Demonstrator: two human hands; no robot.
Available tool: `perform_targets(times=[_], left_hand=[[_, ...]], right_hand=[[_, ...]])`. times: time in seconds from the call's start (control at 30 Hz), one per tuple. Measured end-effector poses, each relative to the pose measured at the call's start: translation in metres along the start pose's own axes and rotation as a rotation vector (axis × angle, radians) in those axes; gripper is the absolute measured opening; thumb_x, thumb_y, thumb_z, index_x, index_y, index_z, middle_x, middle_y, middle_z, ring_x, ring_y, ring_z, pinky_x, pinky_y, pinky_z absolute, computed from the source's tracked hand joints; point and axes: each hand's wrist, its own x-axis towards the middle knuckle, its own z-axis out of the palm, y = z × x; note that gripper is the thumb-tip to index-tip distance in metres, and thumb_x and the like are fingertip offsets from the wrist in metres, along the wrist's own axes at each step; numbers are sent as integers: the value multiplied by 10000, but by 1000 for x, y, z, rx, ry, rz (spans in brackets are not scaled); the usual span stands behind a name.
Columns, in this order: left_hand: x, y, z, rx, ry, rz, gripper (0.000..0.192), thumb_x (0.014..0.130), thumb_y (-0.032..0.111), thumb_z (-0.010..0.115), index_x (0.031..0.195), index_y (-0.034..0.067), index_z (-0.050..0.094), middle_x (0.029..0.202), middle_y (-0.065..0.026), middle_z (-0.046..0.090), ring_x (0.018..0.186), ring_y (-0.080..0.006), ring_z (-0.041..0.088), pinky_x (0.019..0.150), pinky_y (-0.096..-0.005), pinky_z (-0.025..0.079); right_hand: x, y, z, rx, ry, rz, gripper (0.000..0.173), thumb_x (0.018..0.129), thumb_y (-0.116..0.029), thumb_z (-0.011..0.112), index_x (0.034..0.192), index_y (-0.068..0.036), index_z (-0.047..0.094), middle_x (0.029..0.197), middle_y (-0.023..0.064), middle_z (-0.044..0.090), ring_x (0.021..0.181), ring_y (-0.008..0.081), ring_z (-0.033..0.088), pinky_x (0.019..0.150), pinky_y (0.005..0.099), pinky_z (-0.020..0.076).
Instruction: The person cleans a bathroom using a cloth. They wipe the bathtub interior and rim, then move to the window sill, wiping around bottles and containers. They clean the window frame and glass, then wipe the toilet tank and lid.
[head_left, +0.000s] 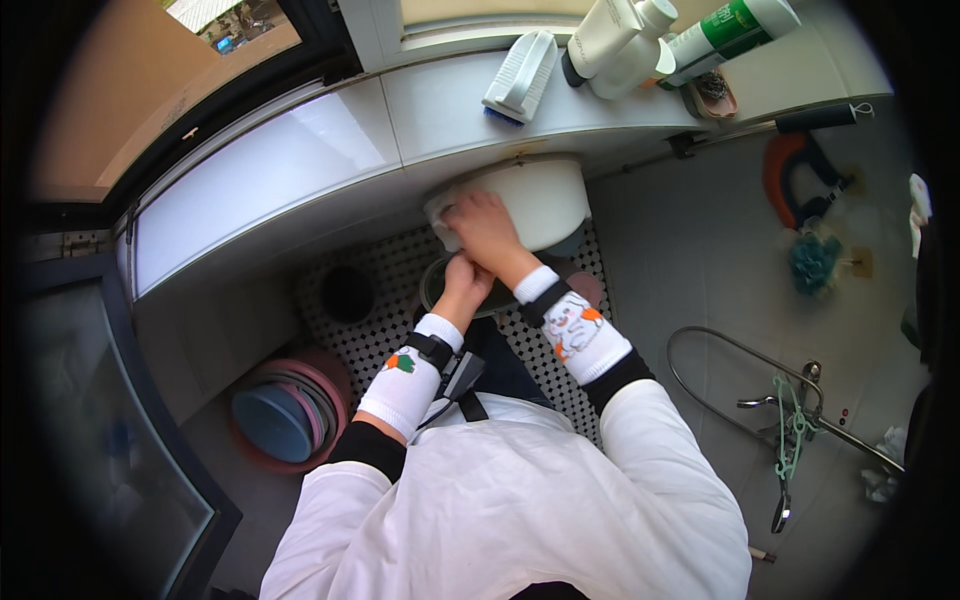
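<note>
My right hand (484, 229) presses against the left end of a white, rounded fixture (551, 199) below the window ledge. Under its fingers is a crumpled white cloth or tissue (444, 232), partly hidden and blurred. Close beneath the right wrist, my left hand (470, 279) has its fingers curled inward. Whether the left hand grips something is hidden. Behind the left hand shows the rim of a round container (429, 285) near the floor, mostly covered by my arms.
On the ledge (315, 120) stand a white scrub brush (523, 79), bottles (628, 52) and a dish with a steel scourer (712, 90). Nested basins (277, 424) lie lower left, near a glass door (112, 435). A shower hose (682, 334) hangs on the right wall.
</note>
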Motion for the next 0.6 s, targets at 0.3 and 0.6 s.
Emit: perform_targets(times=[0.3, 0.6], left_hand=[[-8, 2, 9, 41, 1, 20, 344, 1036, 253, 370, 1282, 17, 417, 1363, -164, 449, 1292, -363, 437, 1072, -606, 362], [-8, 2, 9, 58, -16, 35, 355, 1043, 243, 346, 1302, 2, 369, 1361, -184, 429, 1283, -376, 435, 1057, -605, 383]], right_hand=[[-83, 136, -26, 54, 103, 1183, 324, 922, -272, 532, 1204, -145, 628, 1029, 162, 592, 951, 400, 580, 795, 483, 461], [-45, 34, -31, 68, 280, 419, 318, 831, -159, 606, 1148, -160, 633, 861, 116, 528, 846, 332, 549, 683, 459, 441]])
